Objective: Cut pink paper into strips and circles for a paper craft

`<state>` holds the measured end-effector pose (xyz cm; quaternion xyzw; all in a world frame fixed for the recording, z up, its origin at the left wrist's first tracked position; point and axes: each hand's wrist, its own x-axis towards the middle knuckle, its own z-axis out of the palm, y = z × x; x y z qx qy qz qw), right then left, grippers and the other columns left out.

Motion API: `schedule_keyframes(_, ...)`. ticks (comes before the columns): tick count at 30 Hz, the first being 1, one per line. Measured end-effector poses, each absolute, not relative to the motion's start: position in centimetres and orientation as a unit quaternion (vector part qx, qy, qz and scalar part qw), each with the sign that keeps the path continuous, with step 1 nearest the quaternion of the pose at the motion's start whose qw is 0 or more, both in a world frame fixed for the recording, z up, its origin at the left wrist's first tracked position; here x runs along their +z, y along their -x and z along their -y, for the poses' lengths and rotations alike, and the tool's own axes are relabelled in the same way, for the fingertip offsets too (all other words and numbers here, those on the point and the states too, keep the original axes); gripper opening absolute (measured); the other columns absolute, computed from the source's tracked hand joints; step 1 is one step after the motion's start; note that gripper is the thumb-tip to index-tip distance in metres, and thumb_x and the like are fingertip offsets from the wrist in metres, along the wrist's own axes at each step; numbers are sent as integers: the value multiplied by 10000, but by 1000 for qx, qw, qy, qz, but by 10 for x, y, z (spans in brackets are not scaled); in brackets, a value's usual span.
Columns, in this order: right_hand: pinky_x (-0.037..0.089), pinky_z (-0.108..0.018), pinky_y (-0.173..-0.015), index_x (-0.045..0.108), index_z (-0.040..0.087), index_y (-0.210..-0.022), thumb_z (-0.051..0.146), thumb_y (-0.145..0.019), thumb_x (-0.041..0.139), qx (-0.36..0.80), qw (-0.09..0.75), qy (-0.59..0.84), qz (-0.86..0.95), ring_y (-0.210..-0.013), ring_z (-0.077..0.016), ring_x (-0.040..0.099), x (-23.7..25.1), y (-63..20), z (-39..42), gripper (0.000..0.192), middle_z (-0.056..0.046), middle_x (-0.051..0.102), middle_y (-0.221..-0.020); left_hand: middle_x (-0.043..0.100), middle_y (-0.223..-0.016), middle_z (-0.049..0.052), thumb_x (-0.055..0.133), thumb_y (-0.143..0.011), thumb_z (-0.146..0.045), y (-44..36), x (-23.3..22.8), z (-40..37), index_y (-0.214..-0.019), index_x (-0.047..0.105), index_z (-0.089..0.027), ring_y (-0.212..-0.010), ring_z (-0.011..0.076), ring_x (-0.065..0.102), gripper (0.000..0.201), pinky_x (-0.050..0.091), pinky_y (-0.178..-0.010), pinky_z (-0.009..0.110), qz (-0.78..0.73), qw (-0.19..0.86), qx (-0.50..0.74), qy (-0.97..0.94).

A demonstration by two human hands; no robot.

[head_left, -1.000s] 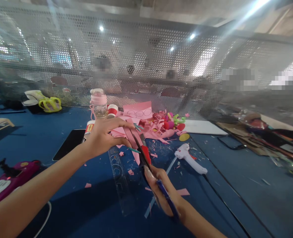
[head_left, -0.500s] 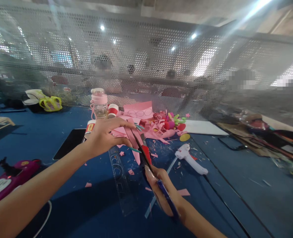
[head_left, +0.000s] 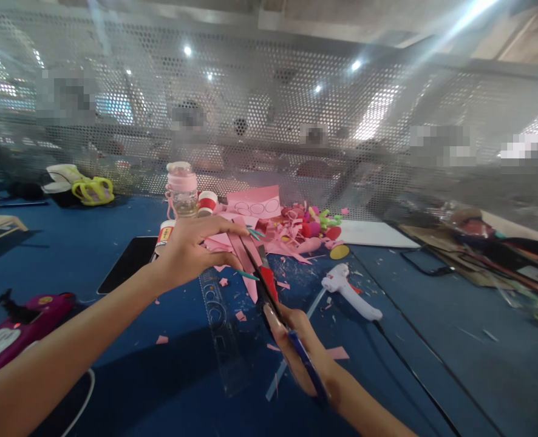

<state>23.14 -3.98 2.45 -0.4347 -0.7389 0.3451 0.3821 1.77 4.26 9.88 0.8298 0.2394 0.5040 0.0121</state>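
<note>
My left hand [head_left: 187,250] pinches a strip of pink paper [head_left: 245,255] above the blue table [head_left: 68,255]. My right hand [head_left: 299,349] grips blue-handled scissors [head_left: 269,297], whose dark blades reach up into the pink strip just right of my left fingers. A red scrap [head_left: 270,281] sits beside the blades. Beneath both hands a clear plastic ruler [head_left: 223,331] lies flat on the table.
A white glue gun [head_left: 348,292] with its cord lies to the right. Behind are a pink-capped bottle [head_left: 181,190], a red-and-white cup [head_left: 206,202], a pile of pink paper and coloured bits [head_left: 291,227], a black tablet [head_left: 127,262], a magenta device [head_left: 14,334] at left, and a perforated screen [head_left: 269,121].
</note>
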Motion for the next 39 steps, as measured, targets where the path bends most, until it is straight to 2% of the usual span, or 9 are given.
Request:
schedule_keyframes(3,403,-238,-482,631,177,-823,558,-843,364,332,383,440,741,-540,-138,450,24,-232,42,466,-24,528,-634,722,-858,30,711,-671,-392,-18,99,-42,-910,686,-217,-815,183,669,297,517,-738,270,-237,12,506,-829)
schedule_keyframes(8,471,-269,-597,628,168,-972,529,-840,398,303,401,445,741,-662,-176,544,19,-233,41,448,-66,614,-820,724,-854,31,710,-678,-381,-18,99,-42,-904,689,-215,-815,184,671,282,521,-737,270,-241,15,507,-827)
schedule_keyframes(14,459,-250,-504,631,154,-918,533,-857,348,308,372,438,758,-567,-152,501,21,-232,39,477,-47,593,-706,725,-844,36,701,-683,-398,-19,100,-41,-896,689,-203,-801,176,673,289,524,-722,255,-238,20,508,-828)
schedule_keyframes(25,459,-258,-540,589,155,-784,625,-818,338,315,375,441,752,-599,-158,493,26,-230,39,534,-39,550,-681,725,-859,32,712,-669,-397,-18,99,-41,-906,690,-209,-815,182,672,303,521,-735,262,-244,29,504,-828)
schedule_keyframes(30,451,-258,-573,580,158,-802,527,-857,350,301,377,453,749,-618,-155,493,26,-230,41,439,-40,546,-719,725,-855,30,719,-671,-364,-19,100,-40,-909,693,-215,-805,183,671,282,526,-730,265,-248,47,507,-824)
schedule_keyframes(36,352,-239,-447,592,174,-749,526,-833,402,317,373,432,757,-518,-135,403,29,-231,40,409,-12,491,-604,725,-845,39,732,-639,-403,-19,99,-39,-892,692,-206,-826,195,666,323,523,-763,283,-260,51,505,-821)
schedule_keyframes(39,325,-235,-442,575,169,-709,509,-836,414,332,362,429,758,-509,-124,376,35,-229,39,397,3,457,-581,723,-854,37,736,-632,-404,-19,98,-39,-895,688,-208,-836,192,663,331,520,-780,287,-254,63,504,-823)
